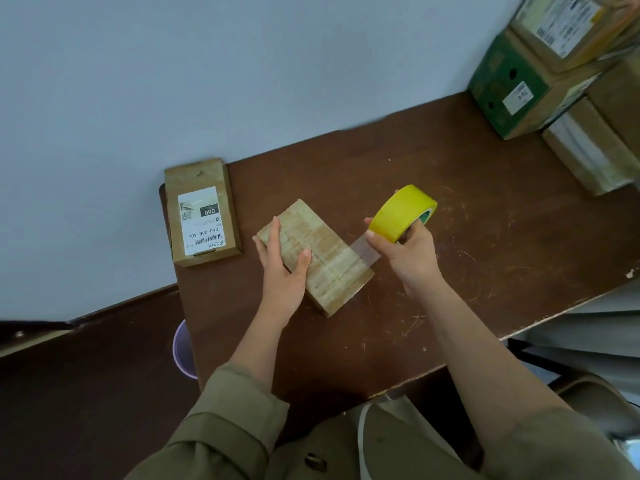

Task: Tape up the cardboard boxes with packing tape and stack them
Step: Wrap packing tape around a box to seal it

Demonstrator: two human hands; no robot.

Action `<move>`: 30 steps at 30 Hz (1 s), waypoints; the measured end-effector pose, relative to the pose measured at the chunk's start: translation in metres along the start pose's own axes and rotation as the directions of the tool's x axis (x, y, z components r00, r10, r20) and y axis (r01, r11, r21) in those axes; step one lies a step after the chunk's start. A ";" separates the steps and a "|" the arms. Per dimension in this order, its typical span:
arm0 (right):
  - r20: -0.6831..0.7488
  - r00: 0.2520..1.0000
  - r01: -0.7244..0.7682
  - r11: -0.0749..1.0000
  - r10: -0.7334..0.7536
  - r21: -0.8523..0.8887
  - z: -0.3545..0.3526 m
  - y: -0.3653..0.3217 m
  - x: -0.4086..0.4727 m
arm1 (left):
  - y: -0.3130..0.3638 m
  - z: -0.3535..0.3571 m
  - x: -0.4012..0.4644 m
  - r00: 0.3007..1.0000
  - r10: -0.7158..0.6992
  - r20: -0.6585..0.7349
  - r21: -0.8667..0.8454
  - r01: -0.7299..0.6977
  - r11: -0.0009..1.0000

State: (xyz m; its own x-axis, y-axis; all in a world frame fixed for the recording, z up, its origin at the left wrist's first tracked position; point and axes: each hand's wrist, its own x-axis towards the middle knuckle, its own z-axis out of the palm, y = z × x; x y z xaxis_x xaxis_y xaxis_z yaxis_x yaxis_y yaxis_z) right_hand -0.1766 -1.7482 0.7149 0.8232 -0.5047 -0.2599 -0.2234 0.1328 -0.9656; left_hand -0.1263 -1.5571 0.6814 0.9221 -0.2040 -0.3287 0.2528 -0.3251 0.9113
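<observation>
Brown tabletop (450,209): left hand (282,261) presses box (332,268) flat; right hand (403,247) grip holds tape roll (401,213), strip (363,249) running off box's right end.

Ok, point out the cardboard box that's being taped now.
The small box in the table's middle: left hand presses it, tape roll strip reaches it. The labelled box lies untouched.

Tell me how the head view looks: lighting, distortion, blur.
Head view: soft, even light with faint shadows under the small box; wide-angle bending curves the table edge and tilts the stacked boxes at upper right, which look smeared; the tape roll and both hands stay fairly sharp.
</observation>
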 end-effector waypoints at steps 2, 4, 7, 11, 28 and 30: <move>0.001 1.000 -0.011 1.000 0.011 -0.020 -0.001 0.006 0.003 | 0.002 0.000 -0.001 1.000 -0.011 0.004 -0.008 0.011 1.000; 0.005 1.000 -0.030 0.999 0.030 -0.034 -0.002 0.011 0.006 | 0.003 0.000 -0.002 1.000 -0.013 0.011 -0.013 0.014 1.000; 0.013 0.997 -0.069 0.996 0.070 -0.048 -0.001 0.020 0.010 | 0.003 0.000 -0.003 0.999 -0.025 0.025 -0.010 0.025 1.000; 0.032 0.984 -0.176 0.984 0.176 0.009 0.009 0.042 0.005 | 0.006 0.000 -0.005 0.999 -0.030 0.037 -0.002 0.030 1.000; 0.053 0.974 -0.221 0.973 0.218 0.066 0.011 0.052 -0.003 | 0.013 0.065 -0.004 0.973 0.179 -0.145 0.829 0.020 0.559; 0.037 0.978 -0.205 0.979 0.204 0.018 0.011 0.051 -0.002 | 0.024 0.071 0.001 0.981 0.097 -0.169 0.809 0.082 0.582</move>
State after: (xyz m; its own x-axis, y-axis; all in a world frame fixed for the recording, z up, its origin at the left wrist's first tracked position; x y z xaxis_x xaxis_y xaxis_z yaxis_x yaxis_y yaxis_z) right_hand -0.1841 -1.7314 0.6658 0.7793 -0.4349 -0.4511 -0.3776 0.2486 -0.8920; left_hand -0.1401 -1.6302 0.6850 0.9786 -0.0753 -0.1917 -0.0141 -0.9530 0.3027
